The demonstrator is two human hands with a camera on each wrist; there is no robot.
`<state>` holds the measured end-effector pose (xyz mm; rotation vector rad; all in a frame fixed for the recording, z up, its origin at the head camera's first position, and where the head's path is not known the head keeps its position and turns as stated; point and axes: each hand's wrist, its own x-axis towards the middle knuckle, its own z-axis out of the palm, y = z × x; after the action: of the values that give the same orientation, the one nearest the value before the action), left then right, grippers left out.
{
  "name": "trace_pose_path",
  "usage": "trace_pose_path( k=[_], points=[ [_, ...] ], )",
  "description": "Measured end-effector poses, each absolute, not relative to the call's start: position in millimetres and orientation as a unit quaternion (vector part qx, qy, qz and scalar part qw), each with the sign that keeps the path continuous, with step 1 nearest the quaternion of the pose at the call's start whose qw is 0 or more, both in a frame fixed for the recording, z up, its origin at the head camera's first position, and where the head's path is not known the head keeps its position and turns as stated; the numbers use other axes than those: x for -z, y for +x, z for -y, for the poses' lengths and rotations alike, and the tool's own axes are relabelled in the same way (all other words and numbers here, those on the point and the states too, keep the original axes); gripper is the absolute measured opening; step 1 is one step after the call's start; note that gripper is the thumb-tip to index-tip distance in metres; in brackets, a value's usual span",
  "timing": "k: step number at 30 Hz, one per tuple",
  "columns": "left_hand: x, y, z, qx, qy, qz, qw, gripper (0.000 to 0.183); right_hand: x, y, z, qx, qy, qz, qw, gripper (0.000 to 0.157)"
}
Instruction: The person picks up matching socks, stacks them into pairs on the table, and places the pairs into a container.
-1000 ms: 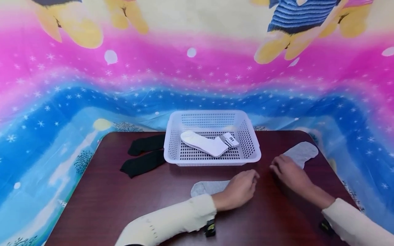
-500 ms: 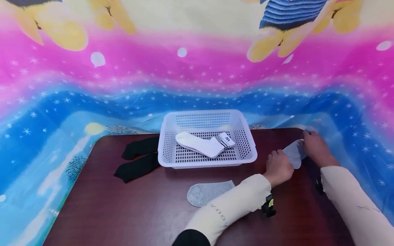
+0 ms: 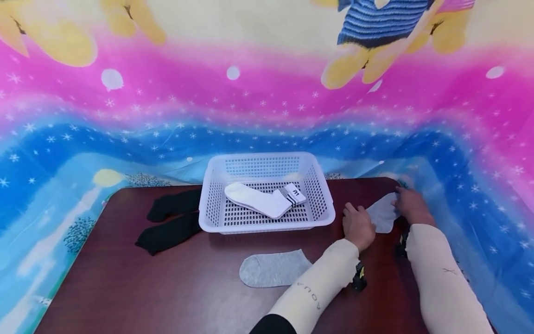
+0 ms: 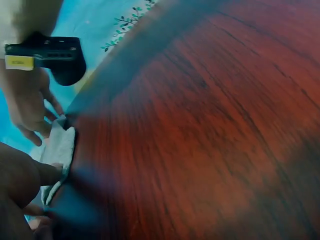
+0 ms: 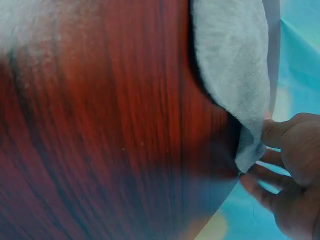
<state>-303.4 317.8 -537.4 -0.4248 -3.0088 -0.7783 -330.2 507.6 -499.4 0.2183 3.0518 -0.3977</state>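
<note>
A grey sock (image 3: 383, 213) lies near the table's right edge, stretched between my two hands. At its left end, my left hand (image 3: 359, 227) pinches the cloth; the left wrist view shows the thumb (image 4: 50, 173) on top and fingertips at the far side. My right hand (image 3: 413, 206) pinches the other end, which in the right wrist view is folded between thumb and fingers (image 5: 260, 187). A second grey sock (image 3: 273, 269) lies flat at the front, its right end beside my left sleeve.
A white plastic basket (image 3: 267, 228) stands at the back middle, with white striped socks (image 3: 258, 201) inside. Two black socks (image 3: 171, 234) lie left of it, their right ends against or behind the basket. A patterned cloth (image 3: 250, 111) hangs behind the brown table (image 3: 167, 292).
My left hand has moved right, from over the front grey sock to the right-hand one. My right hand has shifted to that sock's far end. Both hands now grip it. The head view has turned right.
</note>
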Motion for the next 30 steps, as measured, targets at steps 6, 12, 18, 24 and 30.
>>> trace_pose_path(
  k=[6,12,18,24,30],
  points=[
    [536.2,-298.8,-321.2,0.229,-0.142,0.963,-0.021,0.041,503.0,-323.9,-514.8,0.148,0.075,-0.986,0.019,0.046],
    [528.8,-301.9,-321.8,0.223,-0.155,0.961,-0.059,0.034,501.4,-324.2,-522.9,0.158,0.074,-0.984,0.038,0.047],
    [515.1,-302.0,-312.3,0.253,-0.152,0.95,-0.101,0.026,494.3,-323.1,-524.8,0.186,0.064,-0.978,0.064,0.048],
    [504.9,-301.0,-308.4,0.226,-0.154,0.953,-0.13,0.03,489.9,-322.3,-523.2,0.23,0.047,-0.966,0.106,0.055],
    [507.1,-305.2,-304.6,0.22,-0.177,0.949,-0.142,0.017,484.5,-317.3,-518.0,0.235,0.0,-0.964,0.121,0.044]
  ],
)
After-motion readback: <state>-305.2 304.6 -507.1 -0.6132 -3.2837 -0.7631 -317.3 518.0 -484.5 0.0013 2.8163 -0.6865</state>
